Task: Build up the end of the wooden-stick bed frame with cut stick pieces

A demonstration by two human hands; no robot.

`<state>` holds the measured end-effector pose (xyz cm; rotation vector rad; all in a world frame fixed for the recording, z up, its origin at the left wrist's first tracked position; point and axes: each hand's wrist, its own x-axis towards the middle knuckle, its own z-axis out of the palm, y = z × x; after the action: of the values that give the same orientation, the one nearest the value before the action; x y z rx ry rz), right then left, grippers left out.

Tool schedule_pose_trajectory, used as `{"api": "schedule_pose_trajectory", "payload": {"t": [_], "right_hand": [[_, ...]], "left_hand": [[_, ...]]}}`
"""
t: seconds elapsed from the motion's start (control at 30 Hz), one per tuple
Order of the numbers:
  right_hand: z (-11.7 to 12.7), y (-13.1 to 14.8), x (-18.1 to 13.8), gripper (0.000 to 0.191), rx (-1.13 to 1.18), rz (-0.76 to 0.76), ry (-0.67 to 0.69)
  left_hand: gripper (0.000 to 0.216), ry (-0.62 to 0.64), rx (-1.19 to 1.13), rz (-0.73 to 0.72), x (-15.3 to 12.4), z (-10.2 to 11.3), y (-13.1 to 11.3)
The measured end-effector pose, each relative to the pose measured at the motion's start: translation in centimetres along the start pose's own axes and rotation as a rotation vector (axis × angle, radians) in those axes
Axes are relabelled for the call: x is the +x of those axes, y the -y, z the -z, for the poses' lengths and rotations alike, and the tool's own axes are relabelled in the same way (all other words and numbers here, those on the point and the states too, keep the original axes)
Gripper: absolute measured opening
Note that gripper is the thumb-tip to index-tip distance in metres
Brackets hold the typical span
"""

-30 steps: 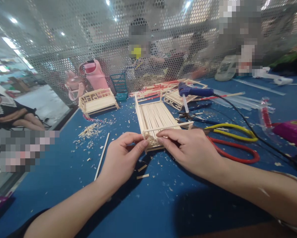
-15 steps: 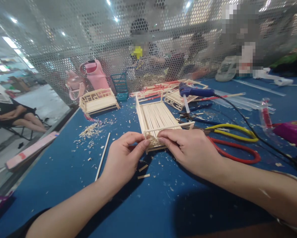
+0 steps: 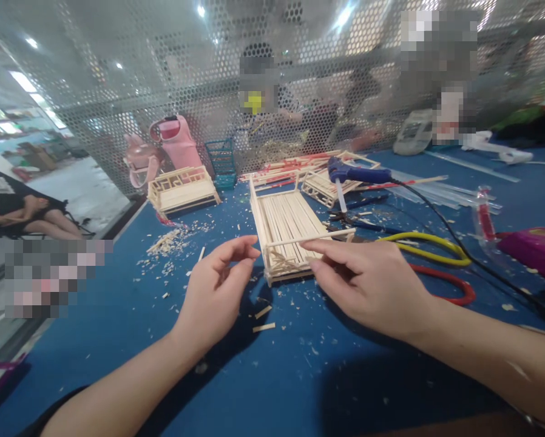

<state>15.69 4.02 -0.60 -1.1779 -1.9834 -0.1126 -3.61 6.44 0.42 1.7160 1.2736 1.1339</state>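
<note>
A small bed frame built of pale wooden sticks stands in the middle of the blue table, with a slatted base and a raised rail at its near end. Thin crossed strips fill the left part of that rail. My left hand is just left of the near corner, thumb and fingers apart, holding nothing. My right hand is at the right part of the near rail, thumb and index fingertip apart close to it; whether they touch it is unclear. A pale stick is mostly hidden by my left hand.
Wood scraps litter the table. A small stick bench stands back left, near a pink bottle. To the right are a blue glue gun with a black cord and yellow-and-red-handled pliers. A perforated metal screen rises behind.
Both hands have drawn away from the crossed strips at the near rail. My left hand moved left off the frame, and my right hand shifted right, uncovering the strips.
</note>
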Motion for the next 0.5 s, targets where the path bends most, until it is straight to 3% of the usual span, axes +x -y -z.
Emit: {"api": "schedule_pose_trajectory", "payload": {"t": [0.13,0.33,0.43,0.5], "right_hand": [[0.2,0.1,-0.1,0.022,0.028,0.011,-0.04],[-0.1,0.0,-0.1,0.022,0.053,0.012,-0.067],[0.3,0.0,-0.2,0.015,0.124,0.044,-0.043],[0.6,0.2,-0.3,0.018,0.153,0.159,0.058]], "left_hand": [[0.028,-0.064,-0.099,-0.005,0.0,0.1,0.1],[0.038,0.018,-0.163,-0.039,-0.4,-0.2,-0.2],[0.035,-0.045,-0.083,-0.044,0.2,0.3,0.1],[0.027,-0.105,0.051,-0.048,0.9,1.1,0.3]]}}
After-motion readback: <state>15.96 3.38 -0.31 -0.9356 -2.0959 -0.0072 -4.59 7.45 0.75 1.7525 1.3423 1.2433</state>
